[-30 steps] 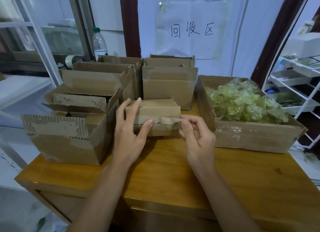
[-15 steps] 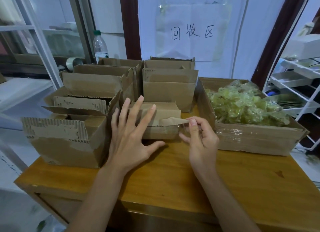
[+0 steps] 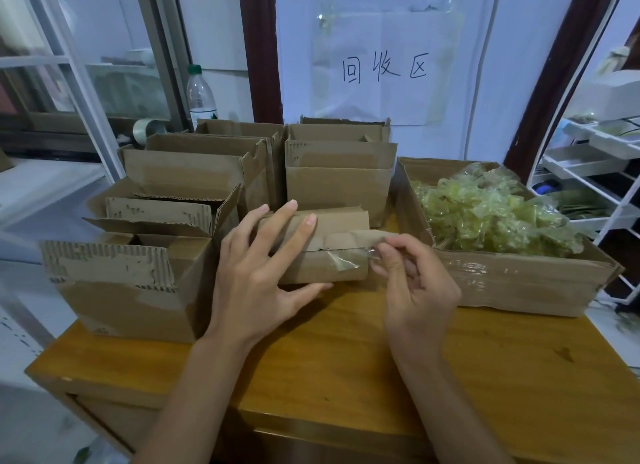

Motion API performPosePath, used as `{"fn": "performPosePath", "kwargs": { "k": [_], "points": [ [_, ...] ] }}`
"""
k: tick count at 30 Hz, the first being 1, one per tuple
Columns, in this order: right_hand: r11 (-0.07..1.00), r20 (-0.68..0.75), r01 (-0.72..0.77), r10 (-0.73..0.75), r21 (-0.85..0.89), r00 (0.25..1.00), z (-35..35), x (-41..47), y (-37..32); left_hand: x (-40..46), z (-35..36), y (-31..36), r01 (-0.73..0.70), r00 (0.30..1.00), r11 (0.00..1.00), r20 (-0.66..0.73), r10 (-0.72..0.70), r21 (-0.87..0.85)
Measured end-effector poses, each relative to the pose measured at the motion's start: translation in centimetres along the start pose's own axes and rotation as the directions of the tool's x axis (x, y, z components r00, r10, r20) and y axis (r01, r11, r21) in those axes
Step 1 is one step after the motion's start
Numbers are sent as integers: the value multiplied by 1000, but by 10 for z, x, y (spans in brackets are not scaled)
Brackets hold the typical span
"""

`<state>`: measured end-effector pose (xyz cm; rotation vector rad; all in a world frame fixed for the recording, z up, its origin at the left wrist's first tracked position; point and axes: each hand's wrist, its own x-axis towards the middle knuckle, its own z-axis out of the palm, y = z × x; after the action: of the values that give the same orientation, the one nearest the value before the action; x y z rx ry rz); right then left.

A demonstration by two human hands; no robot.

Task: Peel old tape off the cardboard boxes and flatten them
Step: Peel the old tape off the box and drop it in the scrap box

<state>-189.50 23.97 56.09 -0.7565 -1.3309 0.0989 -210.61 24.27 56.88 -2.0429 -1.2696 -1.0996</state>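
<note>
Peeling tape under the sign (image 3: 383, 69) that reads 回收区.

My left hand (image 3: 258, 276) lies spread, steadying the small box (image 3: 323, 241) mid-table (image 3: 346, 352); my right hand (image 3: 417, 283) pinches the tape strip (image 3: 349, 240) lifted off its right end, beside the box of tape scraps (image 3: 512, 280).
</note>
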Motion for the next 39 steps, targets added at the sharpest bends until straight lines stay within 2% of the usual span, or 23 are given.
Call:
{"fn": "performPosePath", "kwargs": {
  "k": [7,13,21,30,33,36,39],
  "points": [
    [998,44,-16,19,-64,999,1,2,-7,12,-3,-3,22,998,999,64,-19,-48],
    [967,71,130,-117,-221,991,4,3,-1,25,-3,2,9,992,998,125,-1,-63],
    [914,123,231,-201,-334,972,7,1,7,32,-2,6,28,987,996,158,-15,-82],
    [973,258,116,-62,-198,964,6,-3,0,33,-2,8,39,988,997,150,-28,-72],
    [984,213,76,-40,-164,976,7,-1,-1,33,-1,7,34,989,997,147,-24,-71],
    [973,152,101,-70,-207,986,8,1,2,31,0,8,21,990,998,139,-12,-64],
    [973,136,65,-35,-221,990,7,1,5,28,2,9,18,990,998,139,-9,-65]
  ]
}}
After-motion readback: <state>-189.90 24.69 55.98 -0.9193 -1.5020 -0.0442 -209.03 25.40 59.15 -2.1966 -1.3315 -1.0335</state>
